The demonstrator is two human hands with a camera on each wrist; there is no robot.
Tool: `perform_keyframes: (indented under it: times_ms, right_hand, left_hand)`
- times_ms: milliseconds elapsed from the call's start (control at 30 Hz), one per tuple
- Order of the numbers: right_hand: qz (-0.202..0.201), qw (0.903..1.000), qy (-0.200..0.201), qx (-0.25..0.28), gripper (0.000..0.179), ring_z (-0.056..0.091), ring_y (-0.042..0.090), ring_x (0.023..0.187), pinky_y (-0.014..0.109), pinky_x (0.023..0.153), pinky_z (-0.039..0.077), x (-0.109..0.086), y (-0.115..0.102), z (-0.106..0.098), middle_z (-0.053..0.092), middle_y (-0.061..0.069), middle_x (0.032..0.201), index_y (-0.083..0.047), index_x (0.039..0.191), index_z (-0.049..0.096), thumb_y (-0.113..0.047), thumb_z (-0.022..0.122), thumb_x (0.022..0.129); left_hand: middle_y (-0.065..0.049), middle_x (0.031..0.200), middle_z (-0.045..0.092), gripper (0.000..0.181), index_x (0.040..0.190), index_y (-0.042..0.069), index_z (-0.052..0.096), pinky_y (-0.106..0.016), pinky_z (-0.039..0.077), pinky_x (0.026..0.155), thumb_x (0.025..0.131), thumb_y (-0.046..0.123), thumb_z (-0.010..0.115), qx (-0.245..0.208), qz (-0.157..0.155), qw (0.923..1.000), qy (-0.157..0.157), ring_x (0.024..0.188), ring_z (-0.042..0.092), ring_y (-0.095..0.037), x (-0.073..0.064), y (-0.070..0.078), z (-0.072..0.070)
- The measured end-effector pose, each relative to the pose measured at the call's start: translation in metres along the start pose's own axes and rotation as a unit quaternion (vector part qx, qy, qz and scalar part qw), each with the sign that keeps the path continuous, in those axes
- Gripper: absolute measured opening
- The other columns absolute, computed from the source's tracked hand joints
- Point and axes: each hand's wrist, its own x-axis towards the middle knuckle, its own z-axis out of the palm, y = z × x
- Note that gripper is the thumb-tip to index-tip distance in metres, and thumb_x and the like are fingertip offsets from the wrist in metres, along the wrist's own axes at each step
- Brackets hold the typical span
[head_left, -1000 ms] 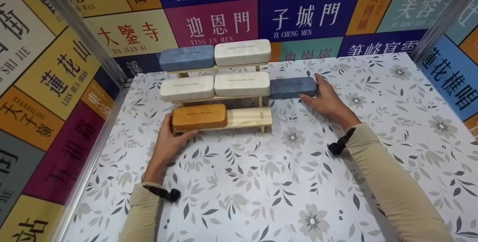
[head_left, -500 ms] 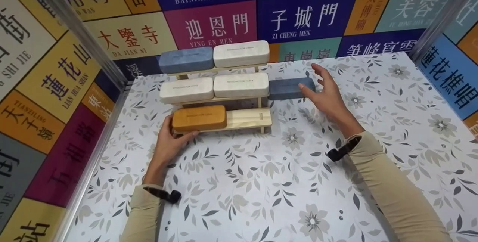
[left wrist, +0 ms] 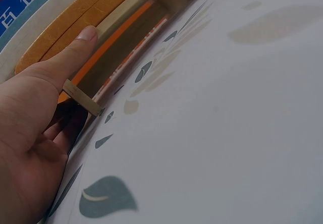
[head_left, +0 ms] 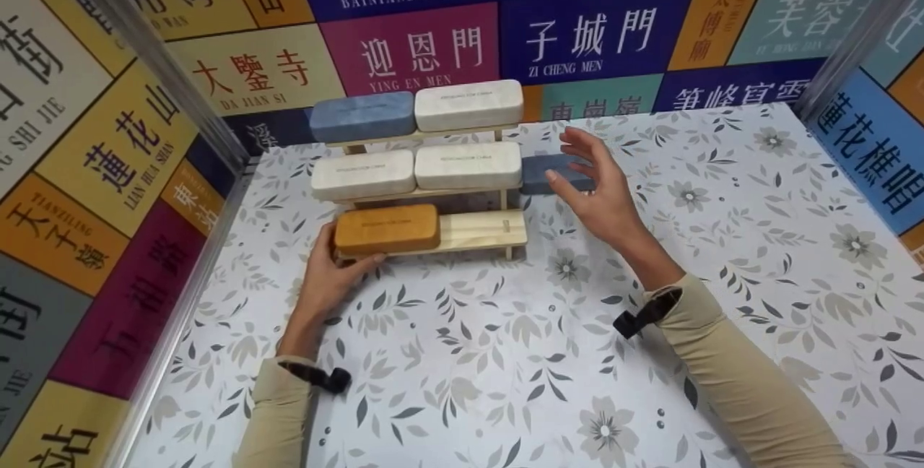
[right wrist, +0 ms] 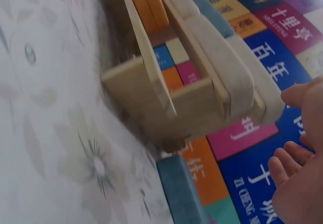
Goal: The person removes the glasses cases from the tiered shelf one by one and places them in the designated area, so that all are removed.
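A three-tier wooden stand holds several glasses cases. My left hand grips its bottom shelf at the left end, beside the orange glasses case. In the left wrist view the thumb lies along the shelf edge, against the orange case, while the other fingers curl behind the stand's leg. My right hand, fingers spread and holding nothing, is over the blue glasses case and partly covers it. That blue case lies on the table to the right of the stand; the right wrist view shows its end.
White glasses cases fill the middle shelf; a second blue case and a white one top the stand. Printed panels wall the back and sides. A floral sheet covers the table.
My right hand has let go of the blue case on the table and moved left and toward me, fingers opening. The left hand and the stand have stayed put.
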Motion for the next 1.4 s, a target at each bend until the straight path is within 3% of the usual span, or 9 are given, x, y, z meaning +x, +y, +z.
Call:
perform_keyframes:
  times_ms: [267, 467, 667, 900, 1100, 1400]
  right_hand:
    - [-0.04, 0.9985, -0.033, 0.015, 0.064, 0.054, 0.025, 0.146, 0.047, 0.118, 0.048, -0.013, -0.011, 0.036, 0.056, 0.008, 0.158, -0.012, 0.161, 0.049, -0.017, 0.076, 0.103]
    - [-0.079, 0.9963, -0.033, -0.001, 0.058, 0.057, 0.026, 0.142, 0.049, 0.116, 0.05, -0.022, -0.015, 0.06, 0.059, 0.011, 0.153, -0.008, 0.154, 0.056, -0.019, 0.078, 0.102]
    - [-0.088, 0.9948, -0.051, 0.002, 0.054, 0.062, 0.024, 0.132, 0.05, 0.111, 0.053, -0.028, -0.017, 0.08, 0.065, 0.016, 0.143, -0.007, 0.149, 0.06, -0.017, 0.081, 0.1]
    - [-0.032, 0.9941, -0.102, 0.019, 0.055, 0.062, 0.034, 0.136, 0.041, 0.113, 0.055, -0.035, -0.017, 0.101, 0.064, 0.014, 0.145, -0.003, 0.148, 0.059, -0.012, 0.081, 0.098]
    - [0.006, 0.9915, -0.127, 0.026, 0.058, 0.059, 0.038, 0.14, 0.043, 0.116, 0.053, -0.034, -0.012, 0.119, 0.06, 0.022, 0.148, -0.001, 0.15, 0.057, -0.009, 0.08, 0.098]
    - [0.053, 0.99, -0.13, -0.012, 0.066, 0.062, 0.037, 0.137, 0.04, 0.117, 0.052, -0.025, -0.011, 0.136, 0.057, 0.026, 0.152, 0.003, 0.156, 0.05, -0.009, 0.078, 0.098]
  left_hand:
    - [-0.001, 0.166, 0.047, 0.101, 0.165, 0.021, 0.038, -0.039, 0.027, 0.135, 0.085, 0.036, 0.096, -0.005, 0.003, 1.0, -0.001, 0.158, 0.041, -0.017, -0.001, 0.001, 0.0]
    - [-0.001, 0.166, 0.047, 0.1, 0.165, 0.02, 0.038, -0.039, 0.026, 0.135, 0.085, 0.037, 0.096, -0.005, 0.0, 1.0, -0.004, 0.158, 0.041, -0.017, -0.001, 0.001, 0.0]
    - [0.0, 0.167, 0.047, 0.101, 0.166, 0.021, 0.037, -0.039, 0.026, 0.135, 0.085, 0.039, 0.096, -0.001, 0.001, 1.0, -0.004, 0.158, 0.04, -0.016, 0.0, 0.001, 0.0]
    - [0.001, 0.169, 0.045, 0.104, 0.167, 0.023, 0.036, -0.039, 0.025, 0.135, 0.084, 0.041, 0.096, 0.001, -0.002, 1.0, -0.005, 0.159, 0.039, -0.016, -0.001, 0.001, 0.0]
    - [0.001, 0.169, 0.045, 0.104, 0.167, 0.022, 0.036, -0.039, 0.025, 0.135, 0.084, 0.04, 0.096, -0.004, -0.002, 1.0, -0.004, 0.16, 0.038, -0.016, -0.001, 0.001, -0.001]
    - [-0.001, 0.166, 0.047, 0.1, 0.166, 0.021, 0.037, -0.04, 0.028, 0.134, 0.086, 0.036, 0.095, -0.001, 0.011, 0.9999, -0.006, 0.157, 0.041, -0.017, 0.0, -0.002, 0.0]
